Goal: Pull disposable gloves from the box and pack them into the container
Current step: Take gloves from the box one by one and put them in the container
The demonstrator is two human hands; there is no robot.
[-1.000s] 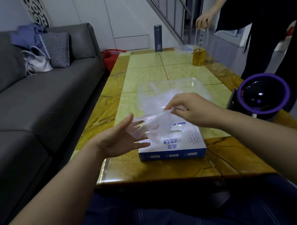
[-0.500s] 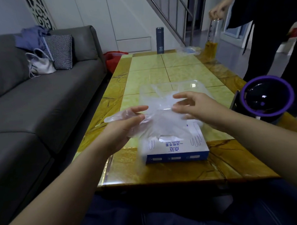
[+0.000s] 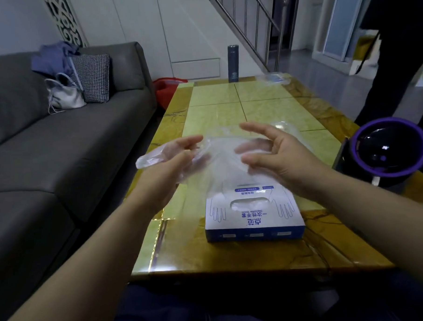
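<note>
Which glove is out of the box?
The clear glove spread between the left hand and right hand; the other gloves only peek from the glove box slot.

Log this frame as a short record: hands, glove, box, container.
left hand: pinches glove
right hand: open, touching glove
glove: clear, in the air between the hands, over box's far end
box: flat on table, spare gloves in its opening
container: clear, behind the hands, contents unclear

- Table [image 3: 216, 116] tiles open between glove box [image 3: 254, 216] and far bottle [image 3: 233, 63].
- Purple-rimmed round object [image 3: 389, 147] crowds right edge, near clear container [image 3: 292, 130].
</note>
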